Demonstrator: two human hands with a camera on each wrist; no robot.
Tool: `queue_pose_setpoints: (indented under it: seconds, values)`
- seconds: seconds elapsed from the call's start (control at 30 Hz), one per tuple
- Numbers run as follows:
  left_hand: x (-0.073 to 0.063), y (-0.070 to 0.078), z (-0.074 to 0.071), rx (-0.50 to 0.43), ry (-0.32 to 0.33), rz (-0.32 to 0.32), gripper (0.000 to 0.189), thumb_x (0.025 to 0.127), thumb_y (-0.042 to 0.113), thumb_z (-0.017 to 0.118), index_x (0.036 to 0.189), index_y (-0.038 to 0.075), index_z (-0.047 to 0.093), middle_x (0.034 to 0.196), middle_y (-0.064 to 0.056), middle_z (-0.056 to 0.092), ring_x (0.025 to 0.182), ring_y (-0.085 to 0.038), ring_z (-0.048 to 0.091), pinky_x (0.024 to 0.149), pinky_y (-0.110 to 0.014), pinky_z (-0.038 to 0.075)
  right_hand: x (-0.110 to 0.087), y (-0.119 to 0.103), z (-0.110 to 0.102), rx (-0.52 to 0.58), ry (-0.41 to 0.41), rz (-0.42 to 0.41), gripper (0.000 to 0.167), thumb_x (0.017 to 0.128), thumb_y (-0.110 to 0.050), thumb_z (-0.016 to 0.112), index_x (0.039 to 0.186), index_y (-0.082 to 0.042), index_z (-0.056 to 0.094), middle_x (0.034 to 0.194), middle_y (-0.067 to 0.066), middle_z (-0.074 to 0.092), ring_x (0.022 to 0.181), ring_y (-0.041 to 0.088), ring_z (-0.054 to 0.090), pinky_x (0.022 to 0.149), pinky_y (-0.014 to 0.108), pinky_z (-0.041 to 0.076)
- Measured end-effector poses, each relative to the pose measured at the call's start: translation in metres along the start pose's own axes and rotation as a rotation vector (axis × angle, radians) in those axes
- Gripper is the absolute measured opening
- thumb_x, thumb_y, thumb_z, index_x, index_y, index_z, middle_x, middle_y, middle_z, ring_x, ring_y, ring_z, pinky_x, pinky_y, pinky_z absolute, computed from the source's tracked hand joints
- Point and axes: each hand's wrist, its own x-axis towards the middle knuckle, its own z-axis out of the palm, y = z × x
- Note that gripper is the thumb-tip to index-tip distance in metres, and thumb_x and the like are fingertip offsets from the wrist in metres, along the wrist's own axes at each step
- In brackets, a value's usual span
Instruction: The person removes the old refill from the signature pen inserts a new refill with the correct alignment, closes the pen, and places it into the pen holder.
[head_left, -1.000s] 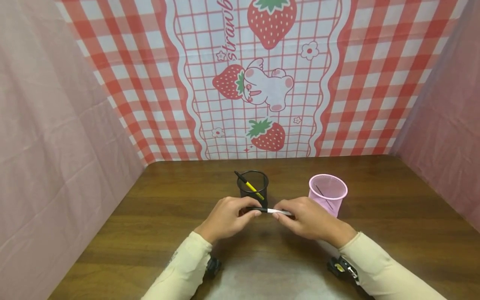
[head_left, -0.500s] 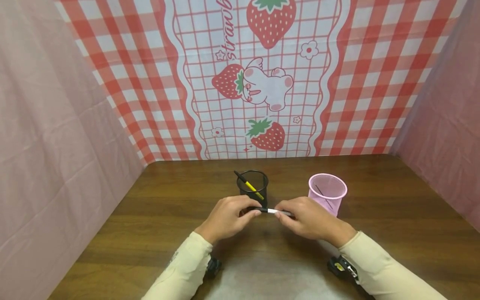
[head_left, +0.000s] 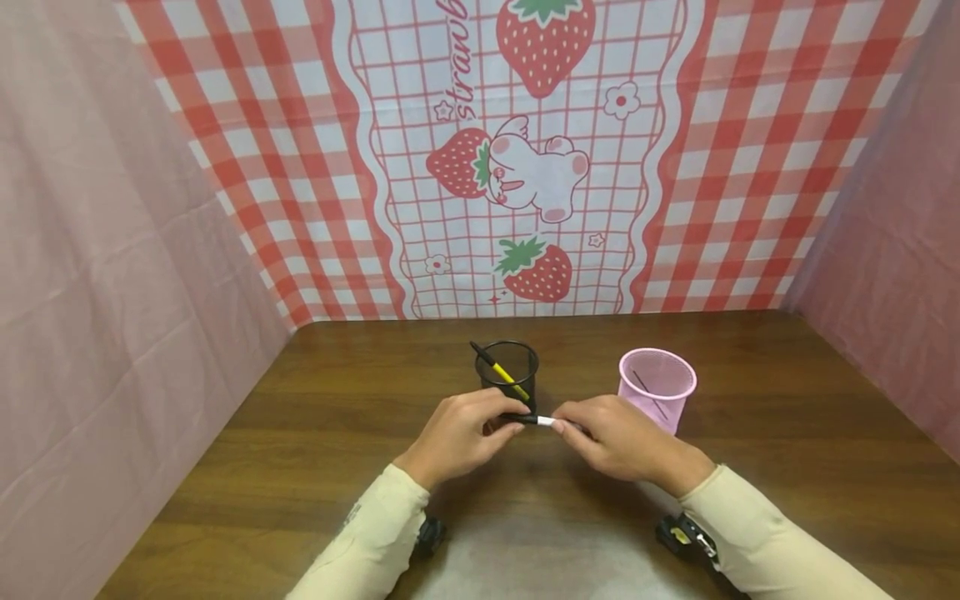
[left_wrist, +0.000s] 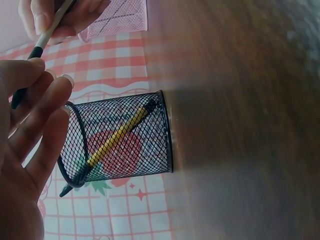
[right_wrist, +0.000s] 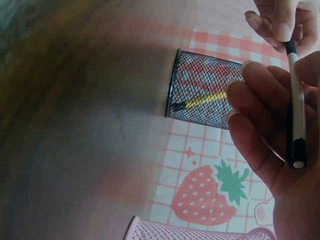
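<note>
Both hands hold one slim white pen [head_left: 546, 421] with black ends, level above the table and in front of the black mesh cup. My left hand [head_left: 461, 429] pinches its black capped end between thumb and fingertips. Around the white barrel are the thumb and fingers of my right hand [head_left: 626, 437]; in the right wrist view the pen's rear end [right_wrist: 298, 159] lies along the palm. Leaning inside the black mesh cup [left_wrist: 168, 145] is a yellow pen [left_wrist: 116, 140] with black ends, its top poking past the rim. The left fingers hide part of the cap.
A pink mesh cup [head_left: 656, 410] stands beyond the right hand, with a thin dark diagonal line showing in it. Brown wooden table [head_left: 300, 467] lies beneath. Behind hangs a red-and-white strawberry cloth [head_left: 540, 167], with pink curtains [head_left: 135, 292] at the sides.
The left hand has shifted slightly right, with its fingertips nearer the right hand. Less of the white barrel shows between the hands. The cups have not moved.
</note>
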Motion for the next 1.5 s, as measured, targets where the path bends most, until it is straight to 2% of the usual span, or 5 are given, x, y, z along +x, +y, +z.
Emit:
queue_pose_setpoints:
  seconds: [0.33,0.63,0.97,1.5]
  values:
    - [0.0013,-0.0006,0.0002,0.038,0.027,0.031,0.015,0.089,0.013,0.079,0.104,0.012,0.078,0.098,0.006,0.074,0.085,-0.003,0.067,0.073,-0.018,0.053,-0.0005,-0.0004,0.0016,-0.032,0.035,-0.042,0.009,0.097,-0.013,0.063,0.094,-0.015,0.071,0.076,-0.016,0.059,0.064,-0.002,0.052,0.058,0.025,0.049]
    - [0.0021,-0.0027,0.0002,0.085,0.032,0.067,0.014,0.088,0.013,0.079,0.101,0.012,0.079,0.095,0.005,0.075,0.083,-0.004,0.069,0.075,-0.020,0.054,-0.0006,0.0002,0.0031,-0.051,0.054,-0.063,0.007,0.095,-0.013,0.066,0.091,-0.015,0.070,0.073,-0.018,0.054,0.061,-0.004,0.048,0.056,0.021,0.046]
    - [0.0006,-0.0030,-0.0016,0.120,0.014,0.057,0.013,0.089,0.017,0.078,0.102,0.013,0.080,0.094,0.006,0.075,0.082,-0.003,0.069,0.074,-0.022,0.055,0.0008,0.0007,0.0035,-0.022,0.074,-0.108,0.005,0.093,-0.012,0.068,0.093,-0.017,0.071,0.074,-0.018,0.056,0.062,-0.004,0.048,0.056,0.019,0.045]
    - [-0.0011,-0.0038,-0.0027,0.069,-0.037,0.021,0.014,0.092,0.018,0.075,0.103,0.010,0.079,0.094,0.005,0.074,0.078,0.001,0.065,0.067,-0.016,0.050,0.0000,0.0012,0.0049,-0.014,0.078,-0.094,0.005,0.094,-0.016,0.067,0.093,-0.015,0.073,0.077,-0.018,0.059,0.062,-0.005,0.049,0.056,0.019,0.046]
